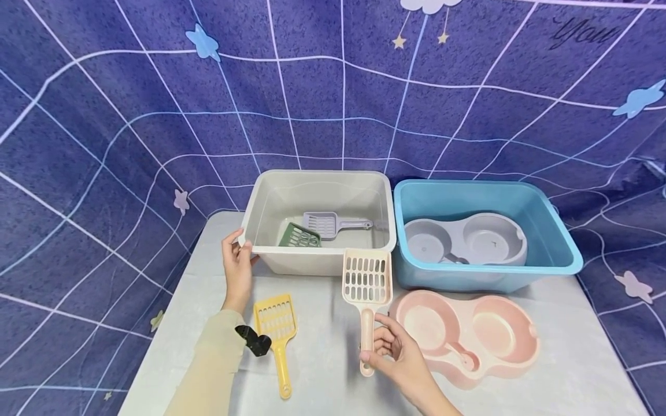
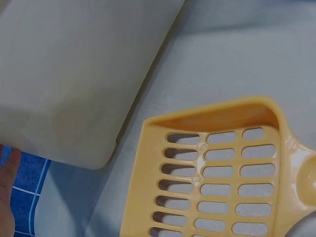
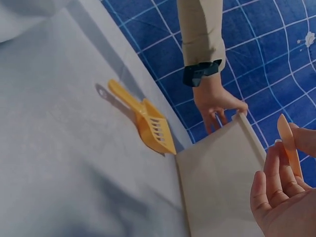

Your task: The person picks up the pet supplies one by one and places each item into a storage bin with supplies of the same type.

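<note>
My right hand holds a pale peach litter scoop by its handle, thumb on one side and fingers on the other. The scoop's slotted head overlaps the front rim of the grey litter box in the head view. At the box's front left corner, my left hand grips the rim, also seen in the right wrist view. Inside the box lie a green slotted scoop and a lilac litter scoop. A yellow litter scoop rests on the table near my left forearm.
A blue litter box stands right of the grey one, with a grey double bowl inside. In front of it sits a pink double bowl on the white table. A blue patterned curtain hangs behind.
</note>
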A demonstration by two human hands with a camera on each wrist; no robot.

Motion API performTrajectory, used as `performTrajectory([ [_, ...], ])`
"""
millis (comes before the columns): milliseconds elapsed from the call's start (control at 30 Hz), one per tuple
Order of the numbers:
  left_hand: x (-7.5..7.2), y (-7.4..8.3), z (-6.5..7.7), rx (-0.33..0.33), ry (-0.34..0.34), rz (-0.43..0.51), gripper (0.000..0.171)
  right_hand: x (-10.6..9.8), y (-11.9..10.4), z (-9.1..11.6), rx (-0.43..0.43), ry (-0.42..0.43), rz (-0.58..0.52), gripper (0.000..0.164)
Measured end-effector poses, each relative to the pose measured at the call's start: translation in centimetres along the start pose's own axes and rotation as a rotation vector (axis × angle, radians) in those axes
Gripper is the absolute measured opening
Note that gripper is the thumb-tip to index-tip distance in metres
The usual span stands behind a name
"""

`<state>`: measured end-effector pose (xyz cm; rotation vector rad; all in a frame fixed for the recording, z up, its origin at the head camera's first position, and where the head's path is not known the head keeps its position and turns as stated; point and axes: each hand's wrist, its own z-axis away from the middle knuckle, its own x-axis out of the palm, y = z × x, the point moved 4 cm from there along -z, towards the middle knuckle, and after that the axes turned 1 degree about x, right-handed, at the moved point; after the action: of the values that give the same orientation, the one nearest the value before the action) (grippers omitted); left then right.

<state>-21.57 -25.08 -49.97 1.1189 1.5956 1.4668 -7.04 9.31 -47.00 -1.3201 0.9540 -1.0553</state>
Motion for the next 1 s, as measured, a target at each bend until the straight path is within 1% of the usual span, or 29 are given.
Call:
performTrajectory([
  [133,0.1,0.5,0.1,-0.003,-0.011,0.007,0.044,0.0,-0.5,-0.3,-0.041,-0.003,0.014,0.065],
  [300,0.6,2.5,0.9,-0.006,-0.018,0.012,0.044,-0.1,-1.1,-1.0,-0.092,0.003,0.037,0.064],
  [400,0.8,3.2,1.2,-0.010,-0.014,0.004,0.043,-0.2,-1.5,-1.4,-0.098,0.005,0.041,0.064],
  [500,0.8,3.2,1.3,-0.016,-0.011,-0.006,0.043,-0.3,-1.9,-1.8,-0.095,0.004,0.047,0.065],
  [633,0.7,3.2,1.4,-0.007,-0.007,-0.025,0.044,-0.5,-2.3,-2.5,-0.089,0.006,0.045,0.065],
  [800,0.7,3.3,1.4,0.011,-0.013,-0.032,0.045,-0.7,-2.8,-3.6,-0.101,0.016,-0.004,0.067],
  [933,0.8,3.3,1.4,-0.001,-0.035,-0.023,0.045,-0.7,-3.2,-4.4,-0.115,0.016,-0.036,0.066],
  [1000,0.8,3.3,1.5,-0.007,-0.040,-0.019,0.045,-0.5,-3.4,-4.7,-0.104,0.011,-0.066,0.066],
])
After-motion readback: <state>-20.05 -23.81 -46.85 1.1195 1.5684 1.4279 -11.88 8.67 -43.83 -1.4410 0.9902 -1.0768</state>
